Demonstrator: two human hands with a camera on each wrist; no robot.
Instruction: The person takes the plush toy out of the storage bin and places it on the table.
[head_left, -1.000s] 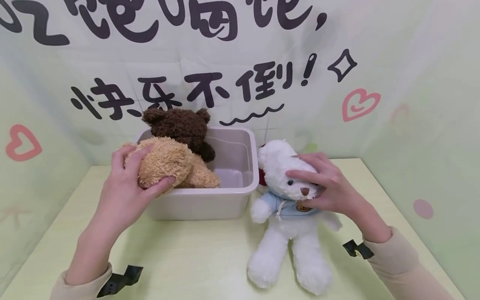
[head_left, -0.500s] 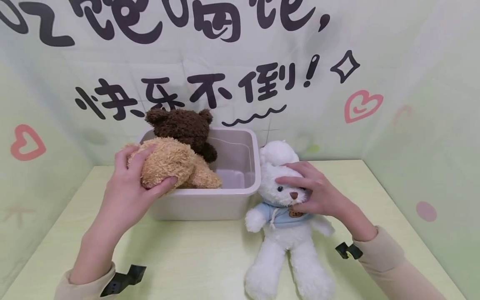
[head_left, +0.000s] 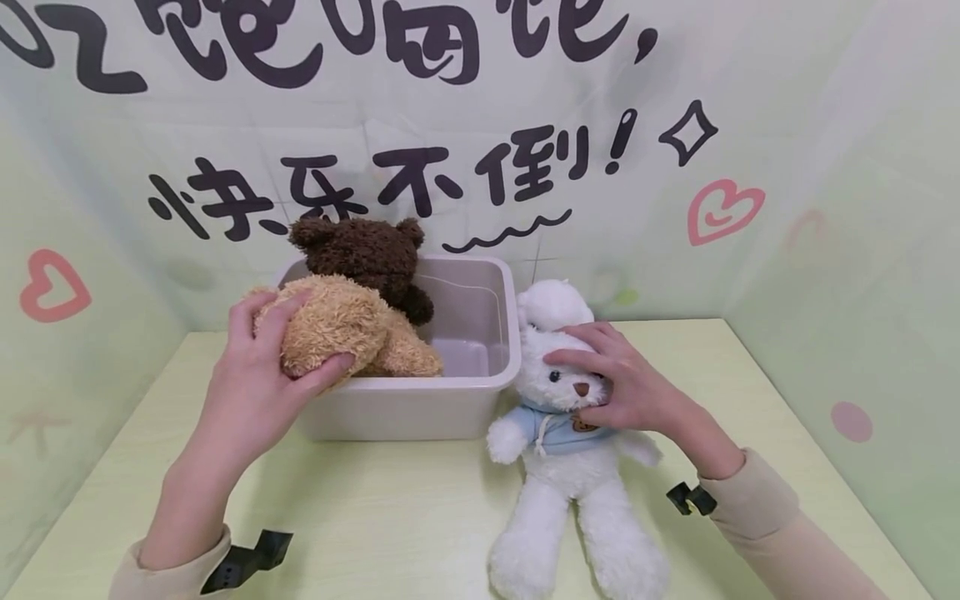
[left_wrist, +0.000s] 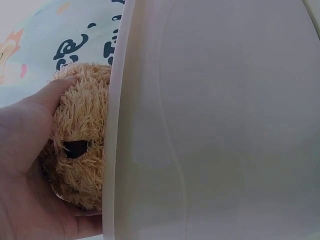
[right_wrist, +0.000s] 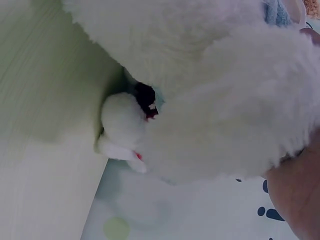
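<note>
My left hand [head_left: 251, 375] grips the rounded head of a tan teddy bear [head_left: 333, 325], which lies over the front left rim of a light grey plastic bin [head_left: 405, 412]. In the left wrist view the bear's dark nose [left_wrist: 76, 149] shows beside the bin wall. A dark brown teddy bear [head_left: 363, 254] sits inside at the back left. My right hand [head_left: 630, 383] holds a white teddy bear [head_left: 573, 471] in a light blue hoodie by its head, right of the bin, legs towards me. Behind that head is another white plush toy [head_left: 555, 304], mostly hidden.
The bin stands on a pale yellow-green table [head_left: 375, 525], close to the back wall. A printed cloth [head_left: 600, 242] with black writing and pink hearts encloses the back and sides. The right wrist view shows red and dark bits on the hidden plush [right_wrist: 122, 120].
My right hand has shifted left with the white bear, bringing its head closer to the bin's right side and revealing more of the plush behind. My left hand keeps its grip on the tan bear.
</note>
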